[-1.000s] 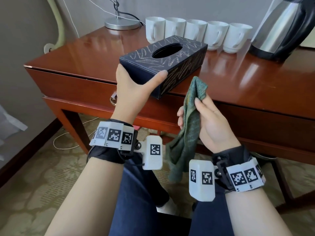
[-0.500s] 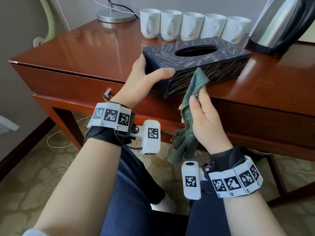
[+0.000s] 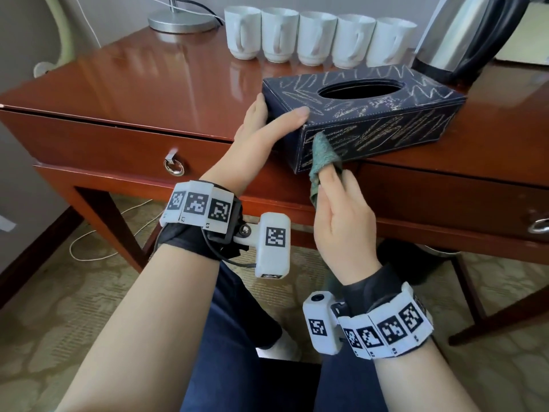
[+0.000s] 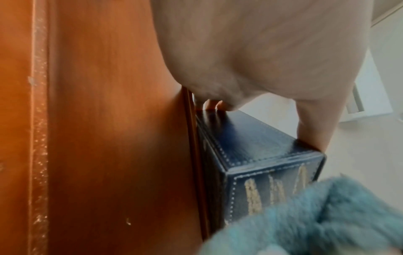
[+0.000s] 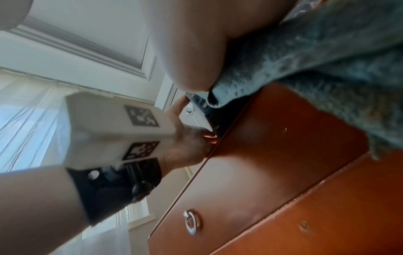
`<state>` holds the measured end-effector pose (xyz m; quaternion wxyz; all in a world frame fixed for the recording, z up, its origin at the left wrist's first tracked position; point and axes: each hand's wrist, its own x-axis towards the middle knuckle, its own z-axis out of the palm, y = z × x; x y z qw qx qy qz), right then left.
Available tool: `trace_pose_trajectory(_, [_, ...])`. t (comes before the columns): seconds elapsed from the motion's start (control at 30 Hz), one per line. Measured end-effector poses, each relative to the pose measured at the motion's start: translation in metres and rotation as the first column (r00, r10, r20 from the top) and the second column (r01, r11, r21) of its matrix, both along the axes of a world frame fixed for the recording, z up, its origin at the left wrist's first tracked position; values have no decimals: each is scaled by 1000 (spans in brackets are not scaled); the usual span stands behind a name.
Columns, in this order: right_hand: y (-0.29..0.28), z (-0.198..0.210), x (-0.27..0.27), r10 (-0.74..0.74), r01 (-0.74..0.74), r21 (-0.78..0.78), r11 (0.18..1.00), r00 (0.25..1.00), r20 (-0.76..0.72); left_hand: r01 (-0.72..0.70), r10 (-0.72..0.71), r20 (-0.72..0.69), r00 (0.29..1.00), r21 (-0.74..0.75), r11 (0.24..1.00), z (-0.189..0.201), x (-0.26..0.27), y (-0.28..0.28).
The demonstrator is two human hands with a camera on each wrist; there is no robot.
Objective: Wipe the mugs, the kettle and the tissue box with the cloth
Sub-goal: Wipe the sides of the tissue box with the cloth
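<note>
A dark blue tissue box [image 3: 383, 120] with gold scribbles and an oval slot lies on the red-brown desk [image 3: 148, 78], its near corner at the desk's front edge. My left hand [image 3: 269, 123] grips its left end, thumb on top and fingers behind; the left wrist view shows that end [image 4: 246, 138] under my thumb. My right hand [image 3: 335, 203] holds the green cloth [image 3: 322, 157] and presses it against the box's front face near the left corner. Several white mugs [image 3: 318, 37] stand in a row at the back. The steel kettle [image 3: 463, 37] stands at the back right.
A lamp base [image 3: 182, 20] with its cord sits at the back left of the desk. Drawers with ring pulls [image 3: 173, 166] run under the top. Patterned carpet and a loose cable [image 3: 89, 248] lie below. My knees are under the front edge.
The tissue box came down from mid-air and now lies on the desk, turned lengthwise. My right hand moved the cloth up onto its front face.
</note>
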<state>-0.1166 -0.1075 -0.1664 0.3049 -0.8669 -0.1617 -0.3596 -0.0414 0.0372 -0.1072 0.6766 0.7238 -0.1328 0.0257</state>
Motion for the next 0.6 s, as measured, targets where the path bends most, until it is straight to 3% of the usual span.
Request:
trace_pose_trajectory(0.2, [14,5,1,-98,95,-149,984,995,-12,-23,22,-9,1000,-20,1000,1,-2,-5])
trace_pose_trajectory(0.5, [21,-6,5,-151,151,-4,988,987,-48,-30,30,-15,999,-17,999,-3,3,-5])
trace_pose_trajectory(0.6, [23,-11,4,-140,139,-25,990,988,-70,-51,51,-5,999,1,999,-5,5,-5])
